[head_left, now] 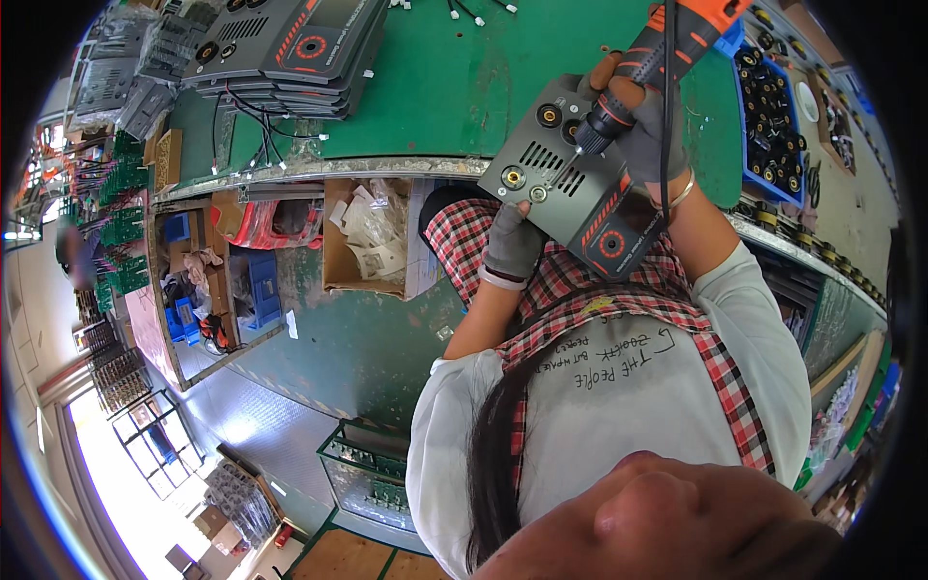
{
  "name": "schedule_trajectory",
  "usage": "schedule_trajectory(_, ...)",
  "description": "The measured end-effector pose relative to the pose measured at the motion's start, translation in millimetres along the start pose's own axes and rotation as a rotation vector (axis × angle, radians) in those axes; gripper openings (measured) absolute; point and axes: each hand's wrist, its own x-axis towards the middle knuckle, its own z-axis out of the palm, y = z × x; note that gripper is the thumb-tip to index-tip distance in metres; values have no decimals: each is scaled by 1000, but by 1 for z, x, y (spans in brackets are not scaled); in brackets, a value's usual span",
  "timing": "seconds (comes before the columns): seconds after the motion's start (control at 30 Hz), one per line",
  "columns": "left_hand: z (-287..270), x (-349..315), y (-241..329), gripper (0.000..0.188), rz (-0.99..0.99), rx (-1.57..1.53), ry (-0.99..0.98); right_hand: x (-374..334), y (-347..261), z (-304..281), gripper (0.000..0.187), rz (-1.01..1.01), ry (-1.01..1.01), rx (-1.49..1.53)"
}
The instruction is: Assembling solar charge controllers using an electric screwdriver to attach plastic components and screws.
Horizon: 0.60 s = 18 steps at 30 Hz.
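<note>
A grey metal front panel (580, 198) with slots, brass-centred round sockets and a dark, red-marked display area is tilted at the bench edge, over my lap. My left hand (512, 242), in a grey fingerless glove, grips its near left edge, thumb on top beside a small round socket; the other fingers are mostly hidden. My right hand (652, 130), gloved alike, is wrapped round an orange-and-black power screwdriver (667, 48). Its black chuck (604, 124) points down at the panel near the upper sockets. Whether the bit touches a screw cannot be made out.
The green bench top (435, 87) carries a stack of similar grey panels (290, 92) with black wires (261, 126) hanging off. At right stands a blue bin (770, 126) of black round sockets. A cardboard box (372, 237) sits below the bench. A black cable drops beside my right hand.
</note>
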Motion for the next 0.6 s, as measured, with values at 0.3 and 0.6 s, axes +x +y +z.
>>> schedule_trajectory(0.3,-3,2,-1,53,-3,16,7,-3,0,35,5,-175,-163,-495)
schedule_trajectory(0.6,-20,-1,-6,44,-12,-96,4,-9,26,34,63,-132,-244,-871)
